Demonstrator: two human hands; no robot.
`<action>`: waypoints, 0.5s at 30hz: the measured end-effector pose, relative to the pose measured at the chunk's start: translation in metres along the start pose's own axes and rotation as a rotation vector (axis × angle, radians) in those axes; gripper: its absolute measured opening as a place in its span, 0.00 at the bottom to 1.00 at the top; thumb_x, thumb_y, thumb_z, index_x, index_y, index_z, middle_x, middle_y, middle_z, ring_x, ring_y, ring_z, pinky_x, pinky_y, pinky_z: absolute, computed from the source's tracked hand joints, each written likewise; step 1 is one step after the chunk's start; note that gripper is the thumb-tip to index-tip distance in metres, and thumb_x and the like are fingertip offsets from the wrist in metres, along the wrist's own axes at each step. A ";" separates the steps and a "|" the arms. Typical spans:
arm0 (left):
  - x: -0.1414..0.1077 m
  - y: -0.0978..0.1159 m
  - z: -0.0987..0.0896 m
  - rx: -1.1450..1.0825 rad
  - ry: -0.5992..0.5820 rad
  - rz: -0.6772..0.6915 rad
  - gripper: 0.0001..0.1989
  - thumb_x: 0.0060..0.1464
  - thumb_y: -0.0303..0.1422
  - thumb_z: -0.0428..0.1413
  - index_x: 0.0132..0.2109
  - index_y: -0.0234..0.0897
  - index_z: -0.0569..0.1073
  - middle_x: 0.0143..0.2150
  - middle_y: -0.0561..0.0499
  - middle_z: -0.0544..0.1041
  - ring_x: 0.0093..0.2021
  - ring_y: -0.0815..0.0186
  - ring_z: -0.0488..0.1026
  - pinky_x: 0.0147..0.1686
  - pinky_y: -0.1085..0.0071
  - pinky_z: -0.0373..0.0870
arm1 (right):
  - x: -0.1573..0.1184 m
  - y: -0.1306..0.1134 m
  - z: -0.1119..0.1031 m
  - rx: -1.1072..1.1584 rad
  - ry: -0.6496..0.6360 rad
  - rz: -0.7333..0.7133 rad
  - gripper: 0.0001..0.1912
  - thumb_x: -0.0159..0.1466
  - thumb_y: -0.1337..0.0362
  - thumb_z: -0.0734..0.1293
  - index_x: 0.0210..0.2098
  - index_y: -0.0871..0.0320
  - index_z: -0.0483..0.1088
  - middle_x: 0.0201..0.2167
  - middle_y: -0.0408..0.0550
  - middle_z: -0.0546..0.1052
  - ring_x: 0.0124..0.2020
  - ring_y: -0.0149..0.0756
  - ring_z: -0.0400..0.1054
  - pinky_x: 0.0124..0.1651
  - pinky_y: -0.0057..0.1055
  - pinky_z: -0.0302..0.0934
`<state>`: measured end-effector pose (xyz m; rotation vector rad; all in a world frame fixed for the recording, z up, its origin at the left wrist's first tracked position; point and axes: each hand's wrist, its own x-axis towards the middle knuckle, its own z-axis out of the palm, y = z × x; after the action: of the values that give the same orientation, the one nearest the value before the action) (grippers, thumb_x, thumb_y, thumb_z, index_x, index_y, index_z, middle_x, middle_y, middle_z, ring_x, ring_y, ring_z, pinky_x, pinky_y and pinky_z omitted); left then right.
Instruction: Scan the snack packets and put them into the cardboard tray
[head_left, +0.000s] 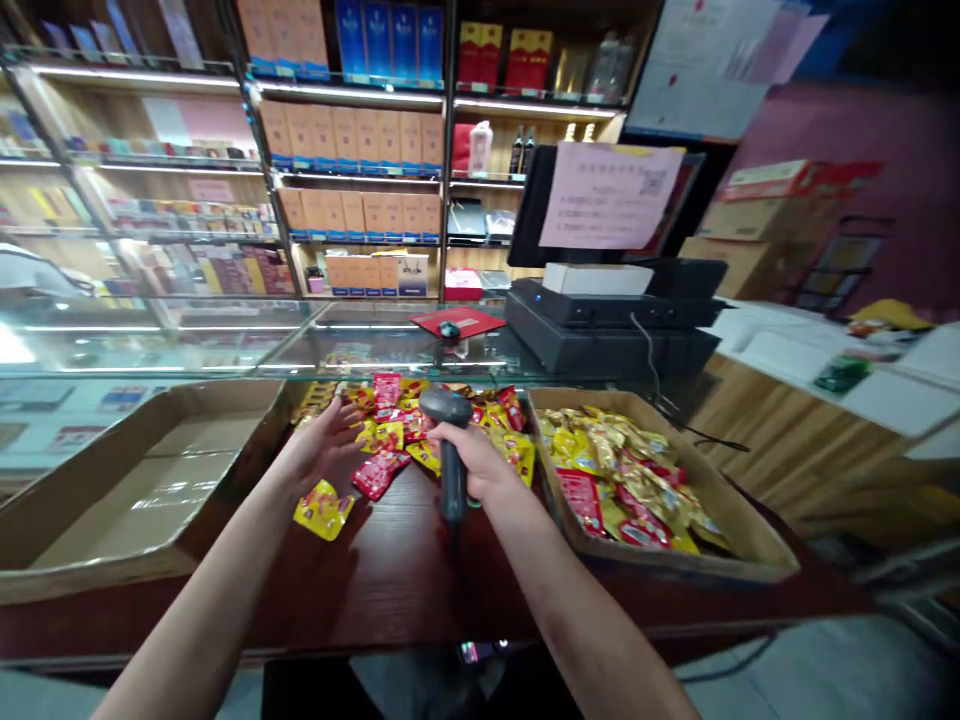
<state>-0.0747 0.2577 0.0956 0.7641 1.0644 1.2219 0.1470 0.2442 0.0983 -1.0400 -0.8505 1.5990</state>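
Note:
My right hand (474, 462) is wrapped round the handle of a dark barcode scanner (452, 470), held upright over the middle of the dark red table. My left hand (324, 440) is spread with nothing in it, beside the left part of a pile of snack packets. A yellow packet (325, 510) lies apart on the table below my left hand. Near it, to the right, is a red packet (380, 473). More red and yellow packets (388, 393) are heaped behind the scanner, against the glass counter.
At left stands a cardboard tray (157, 480) with nothing in it. Another cardboard tray (757, 545) at right holds many packets. Behind are a glass counter (330, 340), a red mat (480, 322) with a mouse, and a register (600, 330). A cable (645, 355) hangs beside the register.

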 end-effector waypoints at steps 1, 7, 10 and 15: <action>-0.007 -0.002 -0.015 0.003 0.033 -0.004 0.21 0.56 0.42 0.51 0.50 0.32 0.71 0.55 0.38 0.68 0.52 0.56 0.68 0.44 0.62 0.72 | 0.003 0.011 0.012 -0.010 -0.011 0.023 0.08 0.42 0.70 0.69 0.25 0.62 0.71 0.19 0.40 0.70 0.22 0.24 0.60 0.28 0.24 0.55; -0.050 -0.030 -0.082 0.014 0.177 -0.054 0.23 0.54 0.43 0.53 0.53 0.33 0.69 0.57 0.38 0.66 0.56 0.54 0.65 0.46 0.61 0.70 | 0.022 0.065 0.065 -0.096 -0.142 0.183 0.07 0.44 0.71 0.67 0.25 0.62 0.71 0.16 0.39 0.68 0.19 0.24 0.59 0.26 0.24 0.52; -0.066 -0.042 -0.094 0.020 0.195 -0.093 0.24 0.53 0.44 0.54 0.54 0.35 0.68 0.59 0.39 0.64 0.56 0.53 0.64 0.45 0.60 0.71 | 0.032 0.084 0.077 -0.166 -0.161 0.238 0.06 0.44 0.71 0.67 0.25 0.62 0.70 0.16 0.39 0.68 0.20 0.25 0.60 0.26 0.24 0.53; -0.068 -0.051 -0.091 0.020 0.223 -0.136 0.26 0.52 0.43 0.55 0.55 0.35 0.66 0.60 0.38 0.62 0.56 0.53 0.64 0.43 0.59 0.72 | 0.047 0.109 0.084 -0.142 -0.173 0.295 0.04 0.45 0.73 0.66 0.22 0.62 0.67 0.15 0.39 0.67 0.20 0.26 0.62 0.27 0.24 0.56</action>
<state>-0.1420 0.1734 0.0325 0.5691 1.2914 1.2007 0.0243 0.2598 0.0221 -1.1820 -0.9719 1.9208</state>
